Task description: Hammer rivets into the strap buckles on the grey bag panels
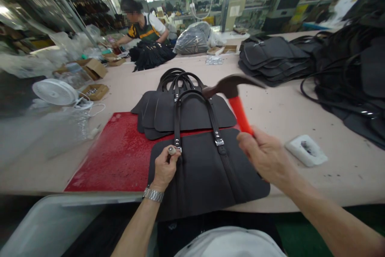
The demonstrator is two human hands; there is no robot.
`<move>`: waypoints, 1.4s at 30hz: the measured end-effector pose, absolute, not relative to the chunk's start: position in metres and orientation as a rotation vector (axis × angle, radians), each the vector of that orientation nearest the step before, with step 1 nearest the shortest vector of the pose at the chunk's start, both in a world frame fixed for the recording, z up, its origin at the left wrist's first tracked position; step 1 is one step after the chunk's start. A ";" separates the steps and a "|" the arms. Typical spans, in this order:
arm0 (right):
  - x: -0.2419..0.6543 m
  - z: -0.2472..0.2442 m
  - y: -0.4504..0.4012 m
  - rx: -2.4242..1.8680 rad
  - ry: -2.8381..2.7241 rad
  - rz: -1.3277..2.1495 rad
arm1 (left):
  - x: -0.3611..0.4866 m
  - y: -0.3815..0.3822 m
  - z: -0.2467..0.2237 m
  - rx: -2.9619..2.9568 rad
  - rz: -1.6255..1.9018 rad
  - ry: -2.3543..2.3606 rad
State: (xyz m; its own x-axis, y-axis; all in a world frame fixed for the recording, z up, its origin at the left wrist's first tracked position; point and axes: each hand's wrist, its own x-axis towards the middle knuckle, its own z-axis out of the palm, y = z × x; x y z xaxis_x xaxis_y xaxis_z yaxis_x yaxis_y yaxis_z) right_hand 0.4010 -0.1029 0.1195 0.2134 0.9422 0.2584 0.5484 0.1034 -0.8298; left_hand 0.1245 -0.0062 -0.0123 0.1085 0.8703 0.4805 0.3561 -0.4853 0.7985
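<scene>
A dark bag panel (204, 173) with a looped handle (212, 118) lies flat at the table's front edge. My left hand (164, 168) pinches a short punch tool (171, 150) upright beside the left metal buckle (178, 150). Raised over the panel's upper right, my right hand (261, 150) is wrapped round the red grip of a claw hammer (233, 86). The hammer's dark head hangs above the handles, touching nothing that I can make out. At the right strap sits a second buckle (219, 142). Behind are several stacked dark panels (192, 112) with handles.
A red mat (114, 152) lies under the panels. To the right are a white block (306, 150) with small dark bits and heaps of dark bag pieces (276, 54). A white fan (55, 92) and small box (94, 92) stand left; a person (147, 28) works behind.
</scene>
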 end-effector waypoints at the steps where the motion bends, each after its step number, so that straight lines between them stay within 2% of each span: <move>1: 0.387 0.121 -0.099 -1.579 -1.651 0.404 | 0.124 -0.006 -0.013 1.904 1.363 1.170; 4: 0.359 0.119 -0.089 -1.603 -2.198 0.164 | 0.123 -0.004 -0.015 1.943 1.359 1.155; 6: 0.352 0.125 -0.086 -1.590 -2.357 0.098 | 0.124 -0.003 -0.015 1.954 1.345 1.166; 10: 0.347 0.159 -0.092 -1.410 -2.026 0.036 | 0.126 -0.005 -0.012 1.923 1.331 1.176; 12: 0.345 0.161 -0.095 -1.325 -1.853 0.032 | 0.126 -0.005 -0.011 1.919 1.337 1.178; 18: 0.354 0.127 -0.094 -1.562 -2.334 0.116 | 0.124 -0.004 -0.015 1.968 1.308 1.178; 24: 0.348 0.179 -0.103 -1.393 -1.792 0.049 | 0.125 -0.003 -0.016 1.962 1.331 1.186; 27: 0.343 0.150 -0.105 -1.414 -1.954 0.055 | 0.125 -0.003 -0.016 1.983 1.335 1.181; 31: 0.366 0.094 -0.106 -1.724 -2.208 0.313 | 0.126 -0.003 -0.015 1.997 1.326 1.178; 34: 0.407 0.082 -0.107 -1.876 -1.936 0.553 | 0.127 -0.004 -0.013 1.982 1.323 1.186; 38: 0.479 0.062 -0.109 -1.870 -1.372 1.008 | 0.126 -0.006 -0.010 1.968 1.294 1.200; 40: 0.515 0.042 -0.108 -2.005 -1.294 0.906 | 0.126 -0.008 -0.008 1.950 1.287 1.198; 42: 0.540 0.023 -0.102 -2.233 -1.347 0.567 | 0.128 -0.011 -0.006 1.913 1.301 1.202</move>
